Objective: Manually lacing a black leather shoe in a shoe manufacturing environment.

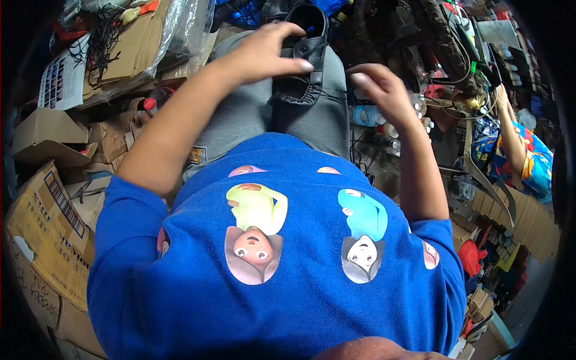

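Note:
A black leather shoe point(303, 66) lies on my lap between my grey-trousered knees, its opening toward the far side. My left hand point(264, 51) rests on top of the shoe, fingers curled over its upper near the laces. Just right of the shoe hovers my right hand point(384, 90), fingers bent and pinched together; what they pinch is too small to tell, though a thin dark lace or thread seems to run from the shoe toward it. My blue printed shirt fills the lower half of the view.
Cardboard boxes point(48, 228) and flattened card pile up at my left. Cables, bottles point(369, 114) and tools crowd the floor ahead and to the right. Another person in a colourful shirt point(528, 162) sits at the right edge.

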A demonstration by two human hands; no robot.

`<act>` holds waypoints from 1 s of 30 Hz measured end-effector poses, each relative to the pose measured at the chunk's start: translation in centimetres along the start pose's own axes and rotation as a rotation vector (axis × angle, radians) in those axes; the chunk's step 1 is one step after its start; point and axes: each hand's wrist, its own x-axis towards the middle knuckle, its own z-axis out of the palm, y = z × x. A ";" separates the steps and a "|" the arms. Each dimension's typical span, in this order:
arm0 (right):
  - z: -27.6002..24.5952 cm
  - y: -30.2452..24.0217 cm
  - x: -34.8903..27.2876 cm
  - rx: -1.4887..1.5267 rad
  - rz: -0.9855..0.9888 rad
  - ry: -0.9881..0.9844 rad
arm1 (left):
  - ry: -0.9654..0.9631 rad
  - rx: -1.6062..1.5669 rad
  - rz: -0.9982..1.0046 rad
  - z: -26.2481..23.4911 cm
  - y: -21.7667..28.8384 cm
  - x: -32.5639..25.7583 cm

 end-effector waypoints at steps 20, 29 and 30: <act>-0.6 -3.5 -3.4 0.005 -0.034 -0.108 | -0.514 -0.620 -0.160 0.2 -1.0 3.3; 2.2 -3.1 -1.1 -0.311 -0.186 -0.119 | -0.498 -0.285 -0.093 -0.1 -0.4 3.9; 2.3 -3.0 -1.0 -0.347 -0.192 -0.119 | -0.481 -0.310 -0.103 0.0 -0.3 3.8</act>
